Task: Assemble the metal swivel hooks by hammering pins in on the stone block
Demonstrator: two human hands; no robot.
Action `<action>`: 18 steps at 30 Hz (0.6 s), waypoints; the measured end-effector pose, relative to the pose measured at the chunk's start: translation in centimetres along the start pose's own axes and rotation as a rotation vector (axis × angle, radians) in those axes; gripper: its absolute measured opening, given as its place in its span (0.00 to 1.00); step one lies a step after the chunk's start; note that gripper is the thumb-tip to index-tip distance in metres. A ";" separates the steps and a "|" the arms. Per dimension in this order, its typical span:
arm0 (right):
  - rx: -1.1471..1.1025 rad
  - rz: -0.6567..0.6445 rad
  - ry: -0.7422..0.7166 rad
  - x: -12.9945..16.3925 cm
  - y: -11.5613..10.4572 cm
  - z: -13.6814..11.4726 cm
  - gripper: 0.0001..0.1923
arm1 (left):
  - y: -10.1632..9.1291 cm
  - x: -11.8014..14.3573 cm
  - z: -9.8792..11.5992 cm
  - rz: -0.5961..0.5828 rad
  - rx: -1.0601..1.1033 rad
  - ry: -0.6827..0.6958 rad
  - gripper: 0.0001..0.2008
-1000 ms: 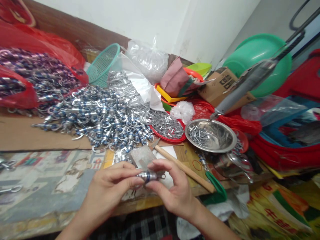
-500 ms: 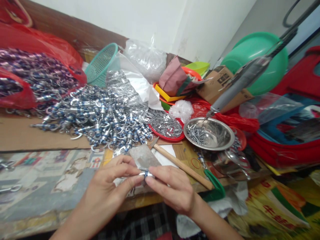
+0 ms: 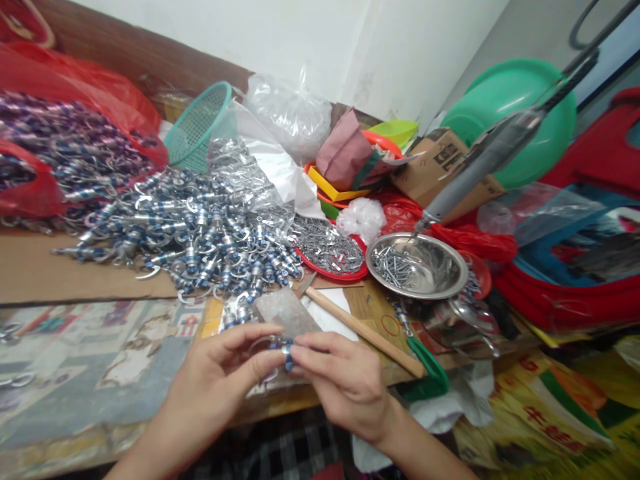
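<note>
Above the near edge of the bench, a small silver-and-blue hook bolt point(image 3: 288, 357) is pinched between my two hands. My left hand point(image 3: 223, 373) is closed on its left side, with the thumb beneath and the index finger above. From the right, my right hand point(image 3: 345, 377) grips it with thumb and fingertips, which hide part of it. Just behind my fingers lies a flat grey metal plate point(image 3: 287, 312). A hammer with a wooden handle point(image 3: 365, 331) lies to the right of the plate. A large heap of similar hook bolts point(image 3: 200, 230) spreads behind on cardboard.
A red tray of small metal parts point(image 3: 333, 250) and a steel bowl with screws point(image 3: 425, 267) stand beyond the hammer. Above the bowl hangs a grey power screwdriver point(image 3: 480, 163). A red bag point(image 3: 95, 83) of purple and blue pieces is at left, near a green basket point(image 3: 200, 127).
The hook bolt has been turned in my fingers, so its blue end now points down and its hook part shows by my left hand. My right fingers have shifted slightly.
</note>
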State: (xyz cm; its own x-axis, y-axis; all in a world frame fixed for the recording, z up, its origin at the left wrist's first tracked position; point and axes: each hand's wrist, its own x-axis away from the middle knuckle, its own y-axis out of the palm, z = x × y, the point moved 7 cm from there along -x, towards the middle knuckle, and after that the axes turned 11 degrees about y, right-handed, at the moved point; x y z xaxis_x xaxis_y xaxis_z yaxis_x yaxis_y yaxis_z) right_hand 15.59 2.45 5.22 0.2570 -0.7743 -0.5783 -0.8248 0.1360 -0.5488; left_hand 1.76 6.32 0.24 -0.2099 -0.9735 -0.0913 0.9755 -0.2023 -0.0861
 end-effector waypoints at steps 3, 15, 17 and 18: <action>-0.141 -0.087 0.231 -0.6 0.6 1.6 0.06 | 0.4 0.4 -1.6 0.083 0.210 -0.134 0.27; 0.957 -0.307 0.668 -9.6 -1.5 17.9 0.16 | 0.6 -0.4 -3.0 -0.136 0.341 -0.316 0.36; 1.007 -0.360 0.671 -10.0 -0.8 18.4 0.17 | 0.9 -0.4 -3.1 -0.182 0.363 -0.336 0.38; 1.024 -0.385 0.672 -10.1 -0.6 18.5 0.18 | 0.9 -0.5 -3.3 -0.199 0.376 -0.339 0.38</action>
State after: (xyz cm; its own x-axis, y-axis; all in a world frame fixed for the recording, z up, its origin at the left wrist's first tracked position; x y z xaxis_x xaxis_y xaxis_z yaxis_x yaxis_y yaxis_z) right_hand 22.80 21.68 0.22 -0.1586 -0.9870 -0.0273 0.0839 0.0141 -0.9964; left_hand 2.56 6.96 -3.03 -0.4203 -0.8800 0.2214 0.8885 -0.3496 0.2973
